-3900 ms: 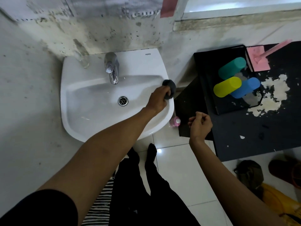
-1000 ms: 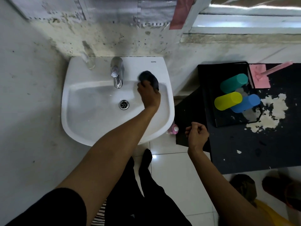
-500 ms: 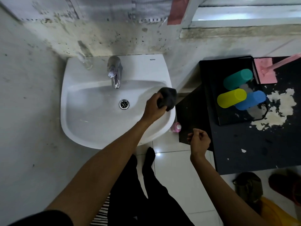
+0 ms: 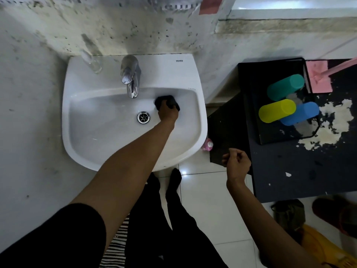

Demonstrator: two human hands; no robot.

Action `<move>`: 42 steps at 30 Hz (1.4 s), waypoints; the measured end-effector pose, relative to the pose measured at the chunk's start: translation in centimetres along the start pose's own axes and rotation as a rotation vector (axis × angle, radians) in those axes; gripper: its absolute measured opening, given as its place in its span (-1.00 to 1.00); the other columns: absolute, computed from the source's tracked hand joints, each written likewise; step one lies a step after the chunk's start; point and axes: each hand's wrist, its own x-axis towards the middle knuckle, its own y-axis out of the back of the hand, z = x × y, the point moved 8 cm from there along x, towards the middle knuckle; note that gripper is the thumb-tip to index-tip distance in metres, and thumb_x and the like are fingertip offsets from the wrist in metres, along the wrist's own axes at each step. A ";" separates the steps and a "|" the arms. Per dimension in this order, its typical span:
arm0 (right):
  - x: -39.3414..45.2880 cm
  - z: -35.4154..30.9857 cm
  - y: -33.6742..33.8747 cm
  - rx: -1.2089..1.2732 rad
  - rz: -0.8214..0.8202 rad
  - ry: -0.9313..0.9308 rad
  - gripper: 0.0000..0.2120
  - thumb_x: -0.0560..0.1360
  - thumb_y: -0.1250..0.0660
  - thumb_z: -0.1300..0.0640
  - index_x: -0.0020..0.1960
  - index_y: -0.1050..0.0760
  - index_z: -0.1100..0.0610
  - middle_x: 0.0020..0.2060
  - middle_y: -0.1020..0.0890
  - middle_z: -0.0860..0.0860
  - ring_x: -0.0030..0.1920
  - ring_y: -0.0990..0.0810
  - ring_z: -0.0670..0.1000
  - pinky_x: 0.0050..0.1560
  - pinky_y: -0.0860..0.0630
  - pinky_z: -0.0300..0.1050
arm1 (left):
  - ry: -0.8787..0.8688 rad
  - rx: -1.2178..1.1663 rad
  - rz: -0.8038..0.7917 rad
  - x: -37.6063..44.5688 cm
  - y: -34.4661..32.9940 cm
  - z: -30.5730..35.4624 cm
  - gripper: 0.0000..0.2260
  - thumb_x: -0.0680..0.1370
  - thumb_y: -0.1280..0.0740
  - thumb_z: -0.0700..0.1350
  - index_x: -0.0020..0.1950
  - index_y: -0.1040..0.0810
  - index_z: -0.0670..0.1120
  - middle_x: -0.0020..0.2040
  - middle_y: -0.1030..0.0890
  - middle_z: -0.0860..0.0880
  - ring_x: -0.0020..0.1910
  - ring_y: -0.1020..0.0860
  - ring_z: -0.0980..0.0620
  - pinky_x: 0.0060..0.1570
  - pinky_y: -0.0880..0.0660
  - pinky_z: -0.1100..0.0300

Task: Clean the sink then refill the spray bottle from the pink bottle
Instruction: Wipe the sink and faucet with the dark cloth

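Left hand (image 4: 167, 113) is gripping the sponge (image 4: 166, 101) in the sink (image 4: 201, 120), centre frame; pink bottle (image 4: 207, 145), probably floor-level, is sitting lower right, nearer the empty, curled right hand (image 4: 237, 161).

1. A washroom in a home is shown: a white wall-hung sink (image 4: 133, 132) with a chrome tap (image 4: 131, 78) is fixed to a stained, mould-spotted wall (image 4: 135, 26).
2. A glossy white tiled floor (image 4: 208, 209) is seen below.
3. Coloured plastic tumblers (image 4: 278, 111) are kept on a worn black surface (image 4: 289, 171) at the right.
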 end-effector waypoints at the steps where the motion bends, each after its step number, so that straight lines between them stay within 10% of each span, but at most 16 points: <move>1: 0.0 0.2 0.0 -0.004 0.002 -0.005 -0.84 0.63 -0.25 0.20 0.05 -0.55 0.29 -0.35 -0.61 0.07 -0.40 -0.56 -0.06 -0.36 -0.49 -0.19 | -0.012 -0.019 -0.012 -0.3 -0.6 0.5 -0.51 0.63 -0.23 -0.19 0.56 -0.27 -0.02 0.44 -0.41 -0.19 0.36 -0.45 -0.19 0.29 -0.45 0.07; 12: -1.8 0.9 -1.1 -0.013 -0.030 -0.041 -0.83 0.64 -0.26 0.21 0.08 -0.55 0.31 -0.32 -0.61 0.09 -0.39 -0.57 -0.06 -0.35 -0.50 -0.18 | -0.417 -0.004 -0.474 -8.6 -3.2 1.9 -0.70 0.52 -0.32 -0.11 0.25 -0.51 0.04 0.10 -0.64 -0.02 0.06 -0.61 -0.03 -0.10 -0.56 0.11; 14: -2.0 1.1 -0.5 -0.013 -0.014 -0.045 -0.82 0.63 -0.25 0.21 0.07 -0.55 0.32 -0.32 -0.61 0.10 -0.39 -0.56 -0.05 -0.36 -0.49 -0.18 | -0.315 -0.095 -0.325 -7.7 -0.9 0.1 -0.70 0.46 -0.26 -0.05 0.18 -0.54 0.03 0.01 -0.63 -0.01 0.02 -0.61 -0.06 -0.22 -0.49 0.13; 17: -2.1 1.0 0.2 -0.017 -0.005 -0.033 -0.82 0.64 -0.25 0.22 0.06 -0.55 0.32 -0.33 -0.61 0.09 -0.38 -0.56 -0.04 -0.37 -0.48 -0.18 | -0.136 -0.185 0.084 -5.4 3.4 -2.6 -0.66 0.55 -0.24 -0.11 0.33 -0.49 -0.05 0.17 -0.60 -0.14 0.21 -0.54 -0.14 0.11 -0.48 0.05; 21: -2.1 1.2 0.9 -0.012 0.005 -0.037 -0.82 0.63 -0.25 0.22 0.07 -0.54 0.33 -0.35 -0.61 0.08 -0.37 -0.57 -0.03 -0.35 -0.47 -0.17 | -0.007 -0.116 -0.011 -4.0 1.9 -3.0 -0.53 0.61 -0.25 -0.12 0.53 -0.30 -0.03 0.37 -0.50 -0.17 0.29 -0.51 -0.21 0.26 -0.52 -0.08; 27: -2.5 1.3 1.5 0.012 0.019 -0.037 -0.83 0.64 -0.24 0.23 0.08 -0.54 0.32 -0.33 -0.61 0.09 -0.36 -0.56 0.00 -0.36 -0.47 -0.18 | -0.296 -0.015 -0.232 -8.2 -3.8 2.5 -0.75 0.56 -0.24 -0.16 0.23 -0.51 -0.03 0.20 -0.57 -0.17 0.17 -0.54 -0.21 0.18 -0.55 -0.12; 32: -3.3 1.9 1.0 0.007 0.022 -0.065 -0.82 0.64 -0.23 0.23 0.07 -0.54 0.33 -0.28 -0.61 0.13 -0.35 -0.56 0.04 -0.36 -0.47 -0.17 | -0.781 0.631 -0.444 -15.0 -8.7 0.5 -0.84 0.46 -0.28 -0.07 -0.03 -0.63 0.04 -0.02 -0.63 -0.01 0.08 -0.54 -0.10 -0.02 -0.47 0.01; 42: -2.7 1.4 1.2 0.049 0.024 -0.057 -0.84 0.62 -0.25 0.21 0.05 -0.54 0.29 -0.31 -0.62 0.10 -0.40 -0.56 -0.05 -0.37 -0.48 -0.20 | -0.795 0.256 0.235 -7.7 0.9 9.6 -0.82 0.44 -0.35 -0.21 0.02 -0.60 -0.16 0.05 -0.60 -0.19 0.09 -0.50 -0.22 0.13 -0.44 -0.05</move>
